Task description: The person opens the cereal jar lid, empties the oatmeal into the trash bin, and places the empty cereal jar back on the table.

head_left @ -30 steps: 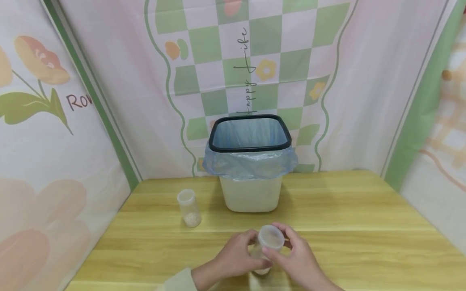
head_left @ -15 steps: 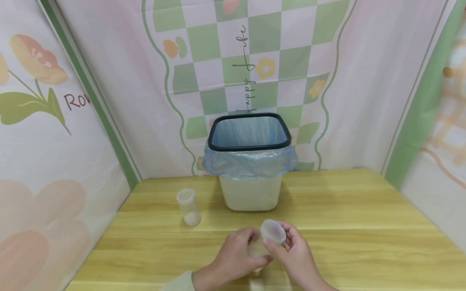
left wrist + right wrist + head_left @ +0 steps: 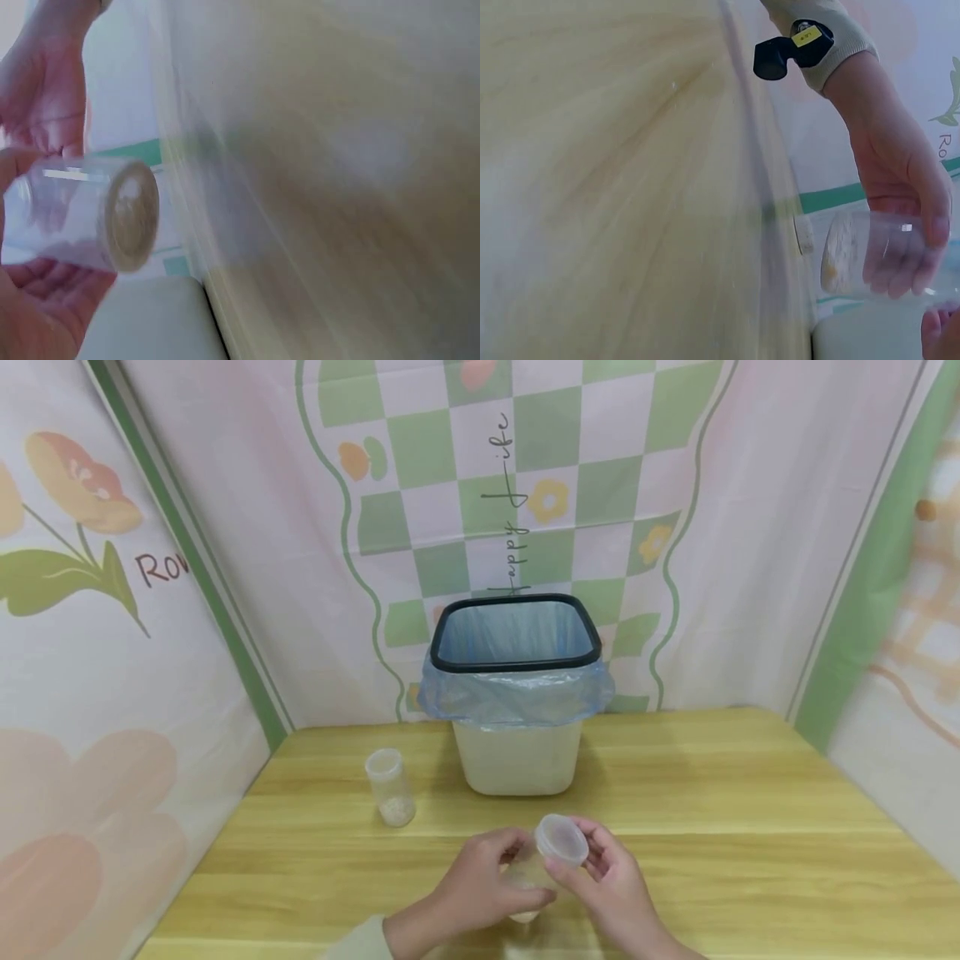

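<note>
Checked green-and-white cloth [image 3: 487, 435] hung behind a wood-grained bench [image 3: 712, 802]. The left hand [image 3: 468, 889] was curled round a clear jar [image 3: 862, 259], thumb and fingers on opposite sides, spread about as wide as the jar. The right hand [image 3: 618, 893] pinched the translucent lid [image 3: 562, 841], thumb at its near edge, fingers round its far side; whether the lid was loose could not be told. Between the 2 hands the jar sat tilted, its top leaning toward the right hand, its base off the bench, with a shallow layer of pale bits [image 3: 841, 255] inside.

It seemed light and fairly stiff, probably thin plastic that would flex under a hard squeeze. Smooth walls might slip, so wrapping the lower wall looked surer than a fingertip hold, with the lid best taken by its rim.

Beyond the left hand and to its left, another jar [image 3: 390, 785] stood upright. Straight beyond both hands stood a cream bin [image 3: 517, 764] with a blue liner [image 3: 517, 697].
</note>
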A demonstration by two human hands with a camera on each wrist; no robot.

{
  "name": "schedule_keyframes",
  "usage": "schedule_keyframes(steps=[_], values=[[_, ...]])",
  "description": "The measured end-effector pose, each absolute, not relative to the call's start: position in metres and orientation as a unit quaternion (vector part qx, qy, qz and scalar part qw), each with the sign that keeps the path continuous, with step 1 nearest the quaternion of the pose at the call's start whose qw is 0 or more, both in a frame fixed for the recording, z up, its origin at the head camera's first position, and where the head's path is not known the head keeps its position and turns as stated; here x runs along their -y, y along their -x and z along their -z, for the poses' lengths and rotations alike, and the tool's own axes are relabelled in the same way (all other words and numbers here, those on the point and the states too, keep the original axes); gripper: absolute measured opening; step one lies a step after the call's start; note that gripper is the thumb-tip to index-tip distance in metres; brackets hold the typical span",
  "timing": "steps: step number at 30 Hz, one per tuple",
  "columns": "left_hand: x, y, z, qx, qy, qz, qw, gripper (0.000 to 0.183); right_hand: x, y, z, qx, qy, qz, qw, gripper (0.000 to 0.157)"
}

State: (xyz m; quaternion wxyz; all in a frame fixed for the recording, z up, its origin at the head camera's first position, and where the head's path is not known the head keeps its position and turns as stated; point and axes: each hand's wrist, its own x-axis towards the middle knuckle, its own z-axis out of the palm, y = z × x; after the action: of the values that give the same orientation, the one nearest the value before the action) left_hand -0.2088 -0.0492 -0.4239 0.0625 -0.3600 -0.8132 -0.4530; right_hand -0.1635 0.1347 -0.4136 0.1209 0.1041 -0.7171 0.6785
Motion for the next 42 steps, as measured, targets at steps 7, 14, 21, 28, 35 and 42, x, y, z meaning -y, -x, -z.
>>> schedule_keyframes(steps=[7,14,21,28,35,42], values=[[0.066,0.221,0.421,0.753,0.378,0.531,-0.094,0.042,-0.153,0.174,0.416,0.698,-0.262,-0.664,0.057,0.047],[0.074,0.227,0.422,0.716,0.394,0.548,-0.18,0.035,-0.166,0.187,0.414,0.619,-0.392,-0.677,-0.069,0.05],[0.075,0.225,0.421,0.722,0.403,0.538,-0.166,0.034,-0.169,0.191,0.413,0.608,-0.417,-0.669,-0.094,0.056],[0.075,0.22,0.419,0.774,0.371,0.505,-0.088,0.04,-0.164,0.185,0.411,0.665,-0.364,-0.652,-0.006,0.065],[0.069,0.216,0.421,0.812,0.341,0.474,0.02,0.042,-0.145,0.17,0.406,0.712,-0.186,-0.675,0.044,0.066],[0.062,0.208,0.422,0.844,0.317,0.416,0.118,0.05,-0.125,0.162,0.401,0.691,-0.056,-0.718,0.053,0.06]])
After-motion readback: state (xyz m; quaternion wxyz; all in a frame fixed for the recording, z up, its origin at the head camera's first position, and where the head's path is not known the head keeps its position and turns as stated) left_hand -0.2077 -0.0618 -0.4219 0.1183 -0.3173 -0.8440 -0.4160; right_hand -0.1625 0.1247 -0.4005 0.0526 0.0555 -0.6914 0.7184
